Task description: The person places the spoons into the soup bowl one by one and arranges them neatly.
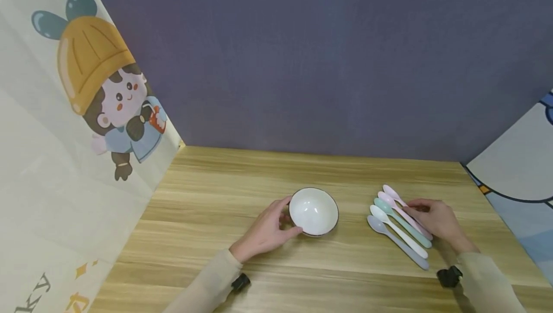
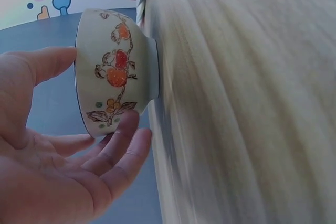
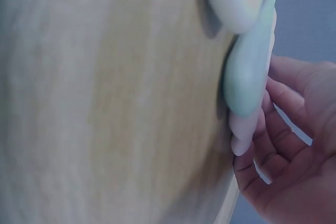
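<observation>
The round white ceramic-looking bowl with dark rim (image 1: pixel 314 212) sits upright on the tan wood-grain table (image 1: pixel 207 183), gripped by the left hand (image 1: pixel 269 229) from eight-to-nine o'clock; hard thumb pressure could tip it. At three o'clock lie five slim pastel plastic-looking spoons (image 1: pixel 403 222), so close that the right hand (image 1: pixel 436 219), touching the pink ones, pinch unclear, could drag neighbours.

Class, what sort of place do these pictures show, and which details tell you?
Probably a walled tabletop workspace, perhaps set up for demonstrations: a wood-grain table with a plain blue-grey backdrop behind and a cartoon-printed white side panel.
</observation>
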A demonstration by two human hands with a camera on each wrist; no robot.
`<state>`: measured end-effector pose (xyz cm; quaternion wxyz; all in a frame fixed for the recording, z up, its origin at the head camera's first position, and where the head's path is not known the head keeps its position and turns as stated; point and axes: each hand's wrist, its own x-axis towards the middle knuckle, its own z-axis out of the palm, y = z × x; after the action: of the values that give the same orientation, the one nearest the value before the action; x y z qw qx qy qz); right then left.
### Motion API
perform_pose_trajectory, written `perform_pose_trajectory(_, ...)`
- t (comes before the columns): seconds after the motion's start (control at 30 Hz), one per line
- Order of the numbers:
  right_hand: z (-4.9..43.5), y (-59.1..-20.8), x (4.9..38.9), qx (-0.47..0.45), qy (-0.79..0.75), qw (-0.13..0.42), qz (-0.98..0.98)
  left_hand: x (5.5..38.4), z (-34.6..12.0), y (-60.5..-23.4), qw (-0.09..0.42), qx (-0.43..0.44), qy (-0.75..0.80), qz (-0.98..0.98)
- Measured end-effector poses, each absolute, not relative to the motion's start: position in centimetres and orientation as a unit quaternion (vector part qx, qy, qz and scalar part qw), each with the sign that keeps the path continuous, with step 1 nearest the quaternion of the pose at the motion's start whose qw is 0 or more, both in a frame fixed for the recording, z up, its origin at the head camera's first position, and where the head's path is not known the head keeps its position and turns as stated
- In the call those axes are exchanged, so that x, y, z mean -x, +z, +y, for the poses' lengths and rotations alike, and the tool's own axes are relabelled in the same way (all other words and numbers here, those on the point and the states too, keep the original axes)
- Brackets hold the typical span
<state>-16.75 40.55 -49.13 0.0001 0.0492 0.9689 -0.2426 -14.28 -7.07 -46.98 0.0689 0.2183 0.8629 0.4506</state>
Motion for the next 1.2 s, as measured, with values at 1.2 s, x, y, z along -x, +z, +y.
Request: perform_pose_trajectory(1.2,41.5,-48.6,16.3,-0.041,-0.245,-0.023,0.968,14.2,-7.0,-47.2,0.060,-0.225,0.425,0.875)
